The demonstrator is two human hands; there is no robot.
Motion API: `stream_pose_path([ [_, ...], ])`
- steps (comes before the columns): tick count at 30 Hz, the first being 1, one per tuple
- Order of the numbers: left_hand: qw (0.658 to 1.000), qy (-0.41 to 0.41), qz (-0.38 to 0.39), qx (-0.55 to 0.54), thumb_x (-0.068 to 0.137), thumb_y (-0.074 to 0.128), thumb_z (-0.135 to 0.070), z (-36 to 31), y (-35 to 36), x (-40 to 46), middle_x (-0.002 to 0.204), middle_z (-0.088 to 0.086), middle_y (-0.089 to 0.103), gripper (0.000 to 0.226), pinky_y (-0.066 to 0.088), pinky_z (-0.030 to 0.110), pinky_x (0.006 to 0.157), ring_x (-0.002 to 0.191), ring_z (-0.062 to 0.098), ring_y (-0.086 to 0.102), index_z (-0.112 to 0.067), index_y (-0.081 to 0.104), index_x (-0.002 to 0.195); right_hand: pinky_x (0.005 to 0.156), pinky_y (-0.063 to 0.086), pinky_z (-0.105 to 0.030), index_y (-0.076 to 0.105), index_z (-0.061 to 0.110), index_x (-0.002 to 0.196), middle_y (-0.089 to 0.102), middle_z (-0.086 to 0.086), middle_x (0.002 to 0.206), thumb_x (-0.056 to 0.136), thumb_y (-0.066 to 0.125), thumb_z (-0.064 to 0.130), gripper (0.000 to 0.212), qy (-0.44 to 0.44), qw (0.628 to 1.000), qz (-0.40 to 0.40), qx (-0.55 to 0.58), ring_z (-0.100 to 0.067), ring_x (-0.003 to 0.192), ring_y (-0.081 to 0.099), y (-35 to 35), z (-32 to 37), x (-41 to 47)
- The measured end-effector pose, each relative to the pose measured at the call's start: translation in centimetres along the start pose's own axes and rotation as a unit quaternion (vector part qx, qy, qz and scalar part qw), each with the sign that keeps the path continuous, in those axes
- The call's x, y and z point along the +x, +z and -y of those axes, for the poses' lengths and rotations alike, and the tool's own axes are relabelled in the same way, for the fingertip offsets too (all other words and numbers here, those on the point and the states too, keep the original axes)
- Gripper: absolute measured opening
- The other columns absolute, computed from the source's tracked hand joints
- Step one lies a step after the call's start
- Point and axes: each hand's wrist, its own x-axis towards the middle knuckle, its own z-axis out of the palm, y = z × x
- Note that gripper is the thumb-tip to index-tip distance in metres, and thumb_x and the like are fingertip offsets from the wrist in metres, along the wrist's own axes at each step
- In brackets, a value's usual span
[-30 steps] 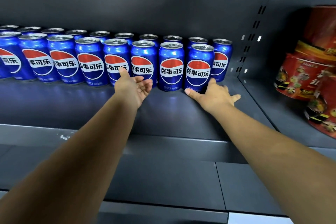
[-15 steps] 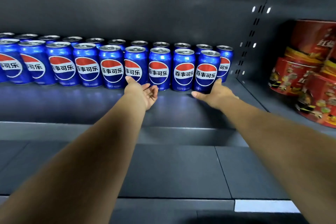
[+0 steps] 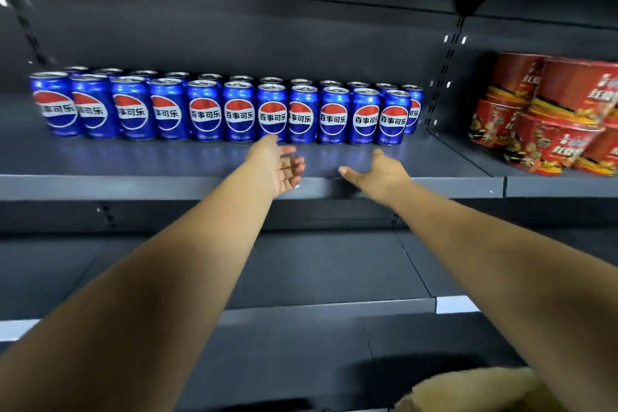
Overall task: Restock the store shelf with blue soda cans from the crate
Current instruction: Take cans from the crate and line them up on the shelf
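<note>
Two rows of blue soda cans [image 3: 239,117] with red, white and blue logos stand along the dark shelf [image 3: 167,160]. My left hand [image 3: 279,167] hovers over the shelf's front part, palm turned inward, fingers relaxed and holding nothing, just in front of the middle cans. My right hand [image 3: 378,172] is near the shelf's front edge, fingers spread and empty, a short way in front of the rightmost front can [image 3: 394,119]. Neither hand touches a can.
Red instant-noodle tubs [image 3: 548,117] are stacked on the neighbouring shelf at the right, past a perforated upright [image 3: 441,77]. A lower dark shelf [image 3: 317,271] runs beneath. A tan cardboard edge [image 3: 468,391] shows at the bottom right.
Both hands have drawn back from the front cans toward the shelf's front edge. The camera has pulled back, showing more of the can row and the lower shelf.
</note>
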Motion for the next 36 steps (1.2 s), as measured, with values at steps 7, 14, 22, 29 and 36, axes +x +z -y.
stream_pose_path([
  [7, 0.998, 0.000, 0.025, 0.064, 0.101, 0.027, -0.035, 2.0, -4.6, -5.2, 0.072, 0.007, 0.054, 0.040, 0.037, 0.028, 0.054, 0.059, 0.016, 0.050, -0.010, 0.049, 0.079, 0.082, 0.041, -0.029, 0.034, 0.008, 0.138, 0.052, -0.013, 0.130, 0.090, 0.055, 0.048, 0.066, -0.047, 0.998, 0.038, 0.002, -0.028, 0.117, 0.052, 4.1, 5.5, -8.0],
  [14, 0.992, 0.011, -0.028, 0.124, 0.101, 0.022, -0.036, 3.9, -10.0, -7.9, 0.071, 0.008, 0.055, 0.045, 0.038, 0.026, 0.055, 0.058, 0.017, 0.050, -0.011, 0.049, 0.077, 0.075, 0.041, -0.025, 0.038, 0.006, 0.134, 0.054, -0.011, 0.125, 0.089, 0.059, 0.043, 0.062, -0.060, 0.994, 0.092, -0.002, -0.023, 0.100, 0.053, 7.3, 7.9, -12.6],
  [22, 0.979, -0.029, -0.064, 0.189, 0.101, 0.030, -0.038, 8.1, -15.2, -9.2, 0.073, 0.008, 0.059, 0.042, 0.042, 0.030, 0.059, 0.062, 0.018, 0.055, -0.011, 0.055, 0.080, 0.077, 0.040, -0.022, 0.045, 0.008, 0.130, 0.055, -0.009, 0.122, 0.089, 0.060, 0.031, 0.049, -0.050, 0.985, 0.162, 0.036, -0.020, 0.097, 0.054, 11.8, 8.8, -14.7],
  [29, 0.969, -0.078, -0.088, 0.217, 0.101, 0.029, -0.037, 11.9, -18.5, -8.7, 0.076, 0.008, 0.058, 0.040, 0.042, 0.030, 0.061, 0.064, 0.019, 0.055, -0.012, 0.053, 0.082, 0.090, 0.041, -0.028, 0.041, 0.005, 0.134, 0.050, -0.011, 0.131, 0.091, 0.059, 0.030, 0.053, -0.015, 0.972, 0.227, 0.059, -0.025, 0.117, 0.051, 16.6, 8.2, -15.7],
  [36, 0.949, -0.119, -0.178, 0.233, 0.097, 0.040, -0.018, 17.6, -22.0, -7.1, 0.068, 0.007, 0.055, 0.025, 0.039, 0.023, 0.055, 0.058, 0.016, 0.051, -0.012, 0.051, 0.075, 0.072, 0.041, -0.026, 0.061, 0.007, 0.108, 0.057, -0.008, 0.092, 0.089, 0.059, 0.025, 0.027, 0.021, 0.949, 0.306, 0.074, -0.024, 0.091, 0.056, 22.3, 4.8, -15.9],
])
